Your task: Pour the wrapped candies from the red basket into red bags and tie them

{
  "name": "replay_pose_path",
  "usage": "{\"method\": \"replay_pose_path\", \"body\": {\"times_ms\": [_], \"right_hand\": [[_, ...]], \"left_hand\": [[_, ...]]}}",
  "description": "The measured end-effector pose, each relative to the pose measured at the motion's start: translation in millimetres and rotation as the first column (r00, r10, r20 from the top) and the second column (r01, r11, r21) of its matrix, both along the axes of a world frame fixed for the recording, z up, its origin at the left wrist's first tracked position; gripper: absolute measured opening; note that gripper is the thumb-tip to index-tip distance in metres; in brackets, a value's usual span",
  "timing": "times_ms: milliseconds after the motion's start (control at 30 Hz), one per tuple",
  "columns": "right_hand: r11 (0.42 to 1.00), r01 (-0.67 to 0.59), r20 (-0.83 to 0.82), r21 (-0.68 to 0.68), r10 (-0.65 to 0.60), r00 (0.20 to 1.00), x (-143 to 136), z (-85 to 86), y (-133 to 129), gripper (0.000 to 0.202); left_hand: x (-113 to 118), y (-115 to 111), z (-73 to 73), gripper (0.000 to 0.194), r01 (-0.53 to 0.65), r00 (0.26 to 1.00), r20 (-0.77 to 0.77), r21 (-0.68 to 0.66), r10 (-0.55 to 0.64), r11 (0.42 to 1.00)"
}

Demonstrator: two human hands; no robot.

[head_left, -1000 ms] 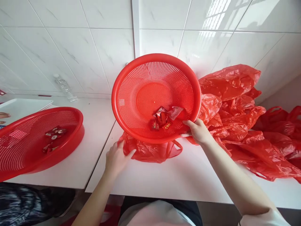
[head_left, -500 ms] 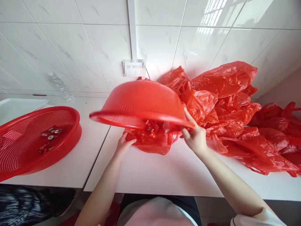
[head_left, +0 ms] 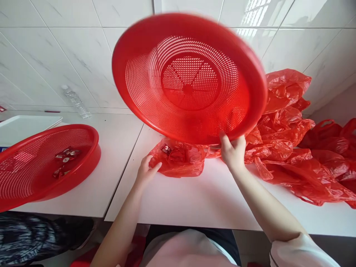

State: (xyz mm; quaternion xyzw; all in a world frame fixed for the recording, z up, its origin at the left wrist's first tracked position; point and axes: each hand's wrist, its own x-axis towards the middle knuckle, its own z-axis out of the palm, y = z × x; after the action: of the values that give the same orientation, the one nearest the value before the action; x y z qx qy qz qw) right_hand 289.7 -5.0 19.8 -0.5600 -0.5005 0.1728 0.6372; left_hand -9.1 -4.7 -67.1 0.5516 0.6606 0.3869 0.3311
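My right hand (head_left: 233, 152) grips the lower right rim of a round red perforated basket (head_left: 191, 83), which is tilted up so that its inside faces me and holds nothing. Below it, a red plastic bag (head_left: 180, 157) lies on the white table with dark red wrapped packets (head_left: 167, 149) in its mouth. My left hand (head_left: 147, 168) holds the left edge of this bag between thumb and fingers.
Another red basket (head_left: 91, 155) with a few small packets stands at the left. A white tray (head_left: 30, 128) and a clear plastic bottle (head_left: 76, 102) are behind it. Red bags (head_left: 280, 129) are heaped at the right. A tiled wall (head_left: 75, 55) rises behind.
The basket in my right hand has swung up from face-down over the bag, so its inside now shows. Packets that were under its rim now lie in the bag.
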Motion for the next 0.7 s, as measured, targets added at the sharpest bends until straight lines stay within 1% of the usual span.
{"method": "replay_pose_path", "body": {"times_ms": [67, 100, 133, 167, 200, 233, 267, 300, 333, 367, 400, 433, 500, 533, 633, 667, 700], "right_hand": [[0.993, -0.112, -0.115, 0.043, 0.116, 0.987, -4, 9.3, 3, 0.046], [0.985, -0.163, -0.159, 0.049, 0.168, 0.973, -6, 14.0, 3, 0.048], [0.978, -0.202, -0.195, 0.043, 0.207, 0.959, -7, 18.4, 3, 0.049], [0.973, -0.228, -0.226, 0.032, 0.23, 0.947, -7, 22.3, 2, 0.05], [0.968, -0.251, -0.26, 0.013, 0.246, 0.934, -7, 25.6, 1, 0.051], [0.961, -0.278, -0.298, -0.014, 0.261, 0.918, -7, 28.1, 0, 0.051], [0.949, -0.312, -0.34, -0.048, 0.278, 0.898, -7, 29.7, -1, 0.05], [0.931, -0.355, -0.386, -0.083, 0.298, 0.873, -7, 30.4, -1, 0.049], [0.909, -0.4, -0.433, -0.114, 0.317, 0.844, -7, 30.4, -1, 0.046], [0.887, -0.44, -0.477, -0.137, 0.33, 0.814, -8, 29.6, -1, 0.044], [0.868, -0.474, -0.516, -0.149, 0.341, 0.786, -9, 28.3, -1, 0.041], [0.851, -0.503, -0.545, -0.154, 0.351, 0.761, -10, 26.6, -1, 0.04], [0.823, -0.547, -0.583, -0.153, 0.371, 0.722, -14, 22.6, -1, 0.038], [0.81, -0.567, -0.596, -0.152, 0.382, 0.706, -16, 20.7, -1, 0.037], [0.76, -0.632, -0.64, -0.149, 0.413, 0.647, -21, 16.6, -2, 0.033], [0.738, -0.658, -0.66, -0.15, 0.421, 0.622, -22, 16.0, -3, 0.031], [0.712, -0.685, -0.682, -0.153, 0.426, 0.595, -25, 15.8, -4, 0.03]], "left_hand": [[-11, -8, 8.2, 0.042, 0.048, 0.994, -0.097, 0.077, -0.041, 0.996], [-18, -13, 14.0, 0.033, 0.06, 0.987, -0.156, 0.135, -0.039, 0.989], [-28, -17, 20.7, 0.026, 0.06, 0.973, -0.232, 0.207, -0.01, 0.976], [-39, -22, 28.1, 0.022, 0.043, 0.945, -0.322, 0.286, 0.053, 0.957], [-51, -26, 35.8, 0.02, 0.009, 0.897, -0.412, 0.377, 0.159, 0.926], [-64, -30, 43.0, 0.02, -0.034, 0.83, -0.483, 0.456, 0.279, 0.889], [-76, -33, 49.4, 0.022, -0.113, 0.74, -0.521, 0.527, 0.425, 0.842], [-88, -36, 54.3, 0.029, -0.201, 0.641, -0.53, 0.582, 0.555, 0.788], [-99, -36, 57.4, 0.038, -0.287, 0.551, -0.526, 0.61, 0.648, 0.739], [-108, -36, 58.6, 0.043, -0.361, 0.483, -0.522, 0.613, 0.703, 0.703], [-116, -34, 58.1, 0.046, -0.411, 0.448, -0.525, 0.597, 0.723, 0.689], [-122, -31, 56.4, 0.045, -0.438, 0.441, -0.536, 0.571, 0.72, 0.694], [-131, -22, 51.4, 0.041, -0.454, 0.458, -0.56, 0.52, 0.69, 0.723], [-133, -18, 49.5, 0.04, -0.461, 0.462, -0.564, 0.506, 0.684, 0.729], [-131, -6, 49.9, 0.043, -0.475, 0.487, -0.565, 0.469, 0.666, 0.744], [-128, -3, 52.5, 0.042, -0.469, 0.506, -0.552, 0.47, 0.663, 0.748], [-123, -1, 56.0, 0.04, -0.413, 0.561, -0.554, 0.457, 0.615, 0.788]]}}
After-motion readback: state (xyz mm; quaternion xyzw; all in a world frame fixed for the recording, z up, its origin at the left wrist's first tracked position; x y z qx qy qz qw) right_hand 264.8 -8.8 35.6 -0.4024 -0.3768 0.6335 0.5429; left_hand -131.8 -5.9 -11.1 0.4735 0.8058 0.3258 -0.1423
